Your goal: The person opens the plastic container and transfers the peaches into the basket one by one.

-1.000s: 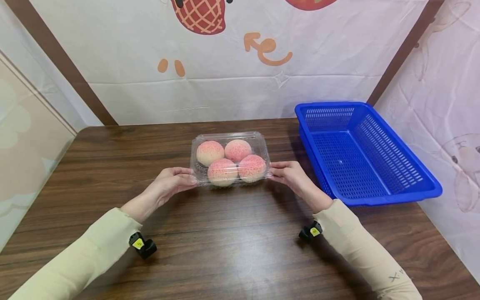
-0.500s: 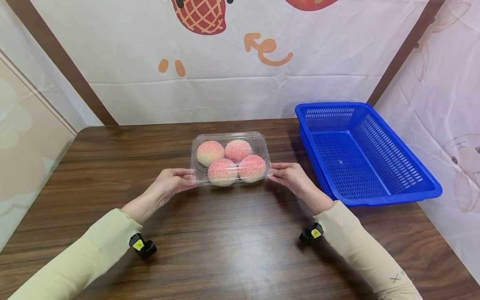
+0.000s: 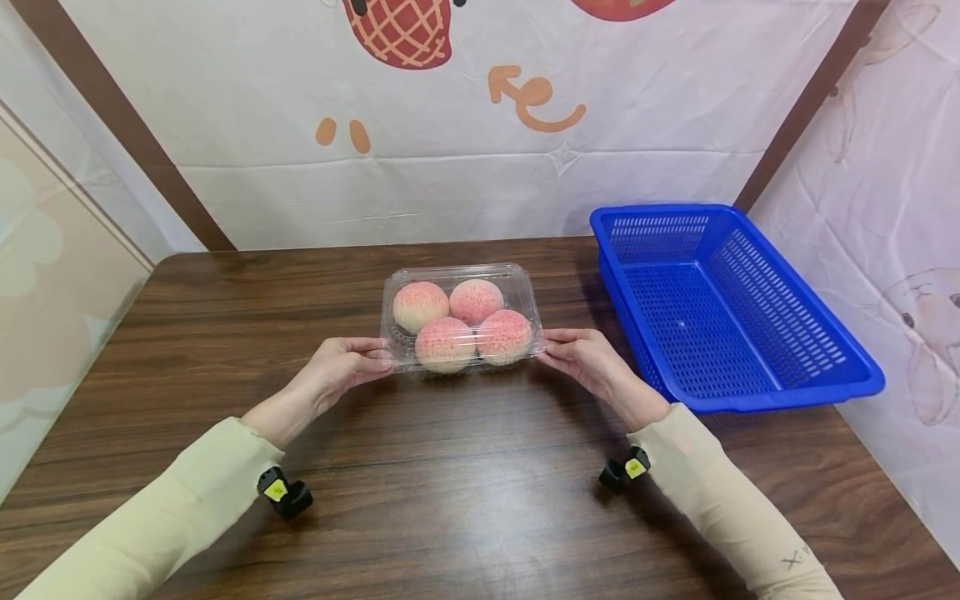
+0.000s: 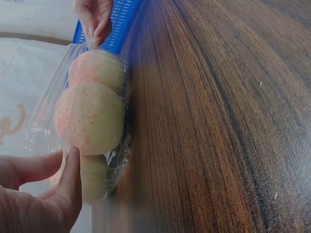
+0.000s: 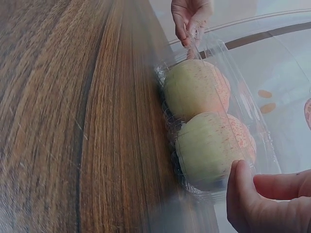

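A lidded clear plastic box (image 3: 462,275) holds several peaches (image 3: 505,337), pink on top and cream below. It is at the table's middle, toward the back; whether its base touches the wood I cannot tell. My left hand (image 3: 337,367) pinches the box's near left corner between thumb and fingers. At the near right corner, my right hand (image 3: 585,358) pinches the rim in the same way. The left wrist view shows the left thumb and fingers (image 4: 68,184) at the box's edge beside the peaches. In the right wrist view, the lid looks closed over the fruit.
A blue perforated plastic basket (image 3: 810,393) stands on the right of the brown wooden table (image 3: 480,483), just beyond my right hand. It has nothing in it. A printed white curtain (image 3: 480,183) hangs behind the table, with more cloth on both sides.
My right hand and forearm have shifted very slightly, toward the lower right. The box, the peaches and my left hand stay in the same place.
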